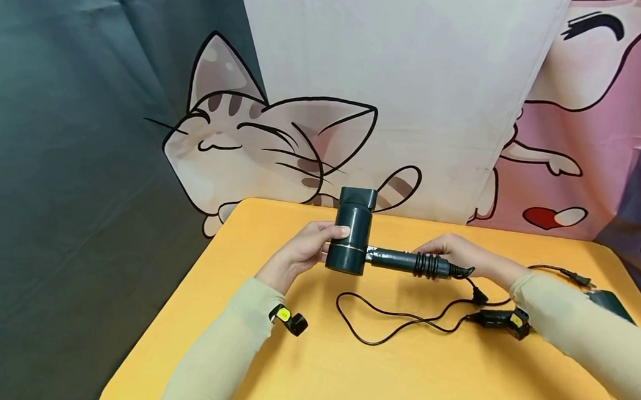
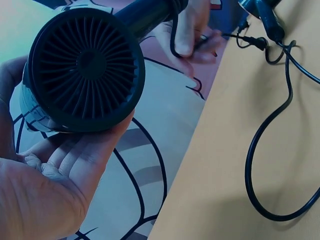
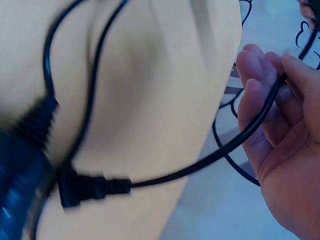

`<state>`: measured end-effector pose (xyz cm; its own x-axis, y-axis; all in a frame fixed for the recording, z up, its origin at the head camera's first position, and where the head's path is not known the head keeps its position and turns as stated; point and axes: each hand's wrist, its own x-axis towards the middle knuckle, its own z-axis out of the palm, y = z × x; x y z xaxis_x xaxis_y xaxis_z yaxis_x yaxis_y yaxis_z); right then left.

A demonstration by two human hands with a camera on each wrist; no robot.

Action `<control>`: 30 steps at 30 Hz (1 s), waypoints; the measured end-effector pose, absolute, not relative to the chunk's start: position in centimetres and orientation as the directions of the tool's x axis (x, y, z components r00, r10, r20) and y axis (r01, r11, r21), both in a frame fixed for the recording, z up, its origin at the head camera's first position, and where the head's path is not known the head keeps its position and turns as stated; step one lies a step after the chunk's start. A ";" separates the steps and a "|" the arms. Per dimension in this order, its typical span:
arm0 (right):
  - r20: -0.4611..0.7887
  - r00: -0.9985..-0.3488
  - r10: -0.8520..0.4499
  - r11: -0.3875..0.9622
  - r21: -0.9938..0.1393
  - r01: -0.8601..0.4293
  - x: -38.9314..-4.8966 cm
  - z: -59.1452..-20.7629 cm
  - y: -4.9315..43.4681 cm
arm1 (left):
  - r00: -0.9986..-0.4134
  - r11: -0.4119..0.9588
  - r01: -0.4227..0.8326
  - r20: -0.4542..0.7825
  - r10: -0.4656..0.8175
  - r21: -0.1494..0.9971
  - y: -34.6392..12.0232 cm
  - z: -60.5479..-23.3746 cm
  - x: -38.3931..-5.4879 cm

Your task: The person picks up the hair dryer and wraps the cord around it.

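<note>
A dark hair dryer [image 1: 354, 226] is held above the table in my left hand [image 1: 305, 248], thumb across the barrel and fingers behind it. Its round ribbed air intake [image 2: 91, 65] faces the left wrist camera. The handle [image 1: 394, 259] points right, with several turns of black cord [image 1: 429, 266] wound around its end. Beyond that end, my right hand [image 1: 455, 252] pinches the cord's free part [image 3: 215, 156] between thumb and fingers. A black plug [image 3: 82, 187] dangles from this cord. In the head view the handle and cord hide some right fingertips.
On the yellow table [image 1: 299, 370] to the right lies a second dark dryer, its handle [image 1: 492, 319] and body [image 1: 610, 303] partly behind my right forearm. Its cord [image 1: 369, 342] loops across the middle toward a plug [image 1: 580, 279]. Cartoon-printed cloth [image 1: 406, 58] hangs behind.
</note>
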<state>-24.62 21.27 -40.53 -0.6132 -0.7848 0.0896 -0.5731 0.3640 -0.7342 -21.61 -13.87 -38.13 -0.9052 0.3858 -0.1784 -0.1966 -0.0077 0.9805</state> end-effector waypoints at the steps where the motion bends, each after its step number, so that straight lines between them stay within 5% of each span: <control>1: 0.066 -0.627 -0.776 0.401 -0.716 -0.571 -24.8 -40.1 21.3 | -0.904 -0.001 -0.192 -0.177 0.390 0.981 -13.9 -38.1 -21.6; 13: -0.136 -0.603 -0.786 0.513 -0.688 -0.513 -26.0 -34.9 20.4 | -0.896 0.075 -0.173 -0.188 0.403 0.982 -13.9 -38.1 -21.7; 30: -0.103 -0.573 -0.813 0.564 -0.383 -0.731 -24.3 -29.4 17.7 | -0.927 0.131 -0.175 -0.208 0.312 0.976 -13.1 -38.3 -22.4</control>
